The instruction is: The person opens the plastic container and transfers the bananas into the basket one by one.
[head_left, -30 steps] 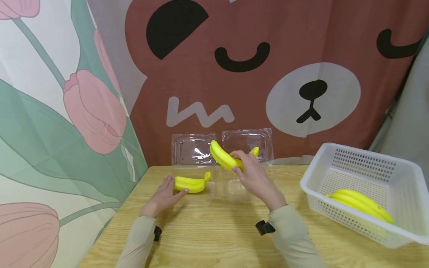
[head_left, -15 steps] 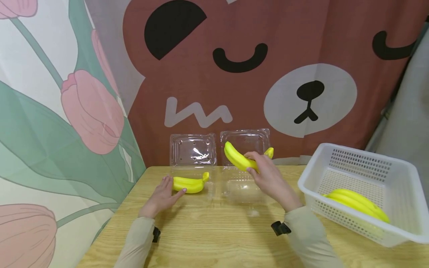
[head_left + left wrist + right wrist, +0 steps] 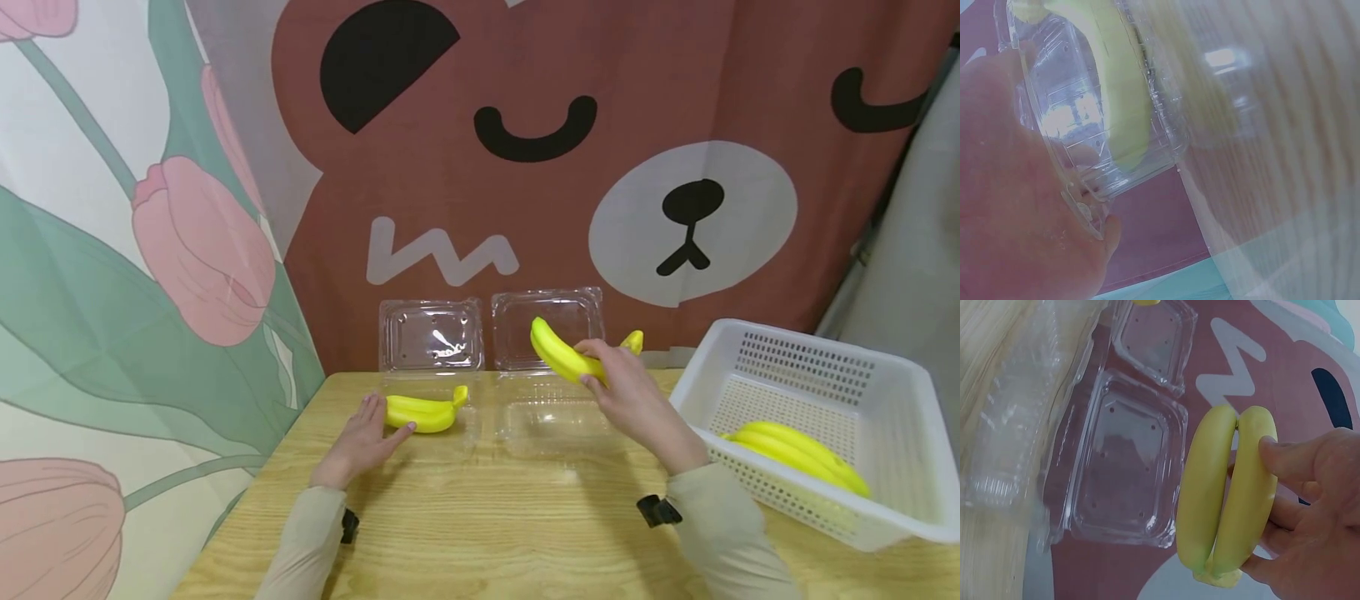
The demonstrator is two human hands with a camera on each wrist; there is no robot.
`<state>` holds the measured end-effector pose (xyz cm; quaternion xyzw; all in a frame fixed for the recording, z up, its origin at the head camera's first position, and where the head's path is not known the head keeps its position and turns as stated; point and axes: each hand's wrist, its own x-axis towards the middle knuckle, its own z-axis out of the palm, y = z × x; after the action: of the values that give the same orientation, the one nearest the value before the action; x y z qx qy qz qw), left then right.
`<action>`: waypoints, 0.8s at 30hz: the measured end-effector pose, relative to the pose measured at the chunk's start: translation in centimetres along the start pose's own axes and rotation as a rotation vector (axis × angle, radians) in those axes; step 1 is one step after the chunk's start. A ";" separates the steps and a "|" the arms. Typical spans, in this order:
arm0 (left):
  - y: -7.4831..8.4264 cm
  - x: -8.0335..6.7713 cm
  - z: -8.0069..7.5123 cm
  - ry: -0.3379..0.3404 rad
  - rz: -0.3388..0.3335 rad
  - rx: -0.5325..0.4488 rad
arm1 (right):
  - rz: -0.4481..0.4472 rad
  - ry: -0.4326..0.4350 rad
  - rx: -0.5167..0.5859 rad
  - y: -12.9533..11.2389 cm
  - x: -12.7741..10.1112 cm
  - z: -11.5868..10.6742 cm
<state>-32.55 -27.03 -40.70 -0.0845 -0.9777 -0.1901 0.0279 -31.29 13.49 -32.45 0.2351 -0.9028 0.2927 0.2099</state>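
My right hand (image 3: 626, 392) holds a pair of joined yellow bananas (image 3: 1207, 494) in the air above the right clamshell container (image 3: 551, 425). In the right wrist view the thumb lies along one banana, with the fingers behind it. My left hand (image 3: 365, 442) grips the near left side of the left clear plastic clamshell container (image 3: 1094, 181), thumb toward the front. Inside that container lies another bunch of bananas (image 3: 423, 414). Both clear lids stand raised at the back; the left lid (image 3: 431, 336) is beside the right lid (image 3: 1122, 462).
A white perforated plastic basket (image 3: 892, 375) stands at the right of the wooden table (image 3: 480, 525), with more bananas (image 3: 798, 454) in it. Behind the table hangs a curtain (image 3: 450, 183) with a bear print. A floral curtain (image 3: 187, 275) hangs on the left.
My right hand has moved to the right with the bananas, from above the gap between the containers toward the basket. The left hand stays at the left container.
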 end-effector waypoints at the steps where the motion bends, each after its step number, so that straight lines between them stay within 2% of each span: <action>1: 0.0 0.0 0.0 0.000 -0.001 -0.001 | 0.002 0.000 -0.005 0.1 -0.1 -0.1; 24: -0.1 0.1 0.2 0.004 -0.001 0.004 | 0.052 0.012 -0.081 3.8 -2.3 -4.0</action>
<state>-32.69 -27.03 -40.88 -0.0837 -0.9780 -0.1884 0.0302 -30.54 19.41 -32.28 0.2011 -0.9185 0.2626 0.2169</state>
